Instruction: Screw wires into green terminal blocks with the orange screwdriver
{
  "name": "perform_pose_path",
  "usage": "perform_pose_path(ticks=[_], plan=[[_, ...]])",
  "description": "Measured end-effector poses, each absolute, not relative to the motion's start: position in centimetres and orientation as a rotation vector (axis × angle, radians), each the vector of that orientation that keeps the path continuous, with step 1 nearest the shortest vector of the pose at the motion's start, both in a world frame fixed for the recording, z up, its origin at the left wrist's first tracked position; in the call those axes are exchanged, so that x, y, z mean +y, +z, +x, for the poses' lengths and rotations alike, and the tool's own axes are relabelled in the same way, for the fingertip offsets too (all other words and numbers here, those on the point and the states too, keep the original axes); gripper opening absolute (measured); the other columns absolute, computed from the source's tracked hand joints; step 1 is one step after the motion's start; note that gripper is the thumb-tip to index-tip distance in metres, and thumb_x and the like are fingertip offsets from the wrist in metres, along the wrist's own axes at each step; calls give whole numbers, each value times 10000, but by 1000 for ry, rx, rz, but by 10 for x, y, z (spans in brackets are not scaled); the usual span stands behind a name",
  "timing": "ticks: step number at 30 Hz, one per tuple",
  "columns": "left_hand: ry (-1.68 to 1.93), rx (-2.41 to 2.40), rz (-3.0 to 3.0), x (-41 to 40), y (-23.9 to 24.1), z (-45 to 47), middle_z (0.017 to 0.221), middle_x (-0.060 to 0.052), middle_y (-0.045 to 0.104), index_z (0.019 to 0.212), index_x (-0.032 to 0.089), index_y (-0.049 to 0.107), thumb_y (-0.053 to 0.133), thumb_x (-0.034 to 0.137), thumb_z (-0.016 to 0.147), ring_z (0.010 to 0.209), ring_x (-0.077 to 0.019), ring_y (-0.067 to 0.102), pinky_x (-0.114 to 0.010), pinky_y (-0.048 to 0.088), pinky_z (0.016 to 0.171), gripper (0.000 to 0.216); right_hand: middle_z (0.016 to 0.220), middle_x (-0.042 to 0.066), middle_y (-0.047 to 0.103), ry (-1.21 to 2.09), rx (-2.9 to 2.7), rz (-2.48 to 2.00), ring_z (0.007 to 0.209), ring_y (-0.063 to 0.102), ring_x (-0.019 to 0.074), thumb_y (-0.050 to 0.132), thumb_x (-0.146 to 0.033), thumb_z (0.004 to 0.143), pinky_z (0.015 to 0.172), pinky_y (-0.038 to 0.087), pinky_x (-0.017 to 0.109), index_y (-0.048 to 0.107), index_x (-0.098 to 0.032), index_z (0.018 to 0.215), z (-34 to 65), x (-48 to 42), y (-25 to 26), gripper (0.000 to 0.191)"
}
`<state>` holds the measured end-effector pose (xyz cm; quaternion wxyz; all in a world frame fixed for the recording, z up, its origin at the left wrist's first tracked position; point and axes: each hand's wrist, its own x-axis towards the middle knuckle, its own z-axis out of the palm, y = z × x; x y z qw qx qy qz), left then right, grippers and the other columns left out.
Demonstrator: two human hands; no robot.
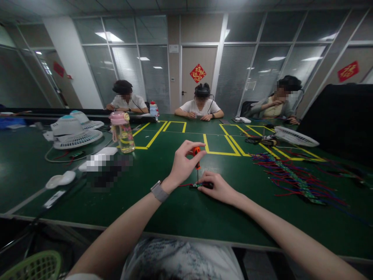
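Note:
My left hand (186,161), with a grey watch on its wrist, pinches the orange and black handle of a screwdriver (197,155). The screwdriver stands upright, and its thin shaft reaches down to a small green circuit board (194,186) on the table. Red wire runs out from the board's left side. Beside the shaft, my right hand (214,186) has its fingers closed on the board's right end and on a dark part there, mostly hidden by the fingers. Whether the tip touches a screw is too small to tell.
On the right lies a long row of wired circuit boards (300,181). A pink-lidded bottle (124,132) and white fans (75,132) stand at the left. Yellow tape (224,153) marks the green table (163,214). Several people sit across the table.

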<state>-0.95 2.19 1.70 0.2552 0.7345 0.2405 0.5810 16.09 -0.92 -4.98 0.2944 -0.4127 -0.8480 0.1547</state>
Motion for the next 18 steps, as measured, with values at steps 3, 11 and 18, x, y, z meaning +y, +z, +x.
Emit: perform_pose_path(ticks=[3,11,18], plan=[[1553,631,2032,21,19,-11,1048,-73,609,1112,203,702,570,288,913,946,-173,598,-311,518,850,253,822,55,638,422,-2266,-1093,755,600,185,674,-164,812,675,468,284,754,-157,916,162,-9,-49,131],[1529,624,1894,22,14,-8,1002,-57,646,1108,203,691,640,285,865,848,-149,636,-258,550,737,261,844,54,637,464,-2275,-1069,788,600,181,666,-152,816,711,466,284,746,-155,928,165,-5,-52,139],[1472,519,1876,19,15,-5,1154,-89,627,1273,218,602,440,252,969,963,-163,640,-286,558,796,346,841,52,629,445,-2285,-1057,767,596,172,662,-159,824,696,461,274,741,-155,917,165,-6,-52,123]])
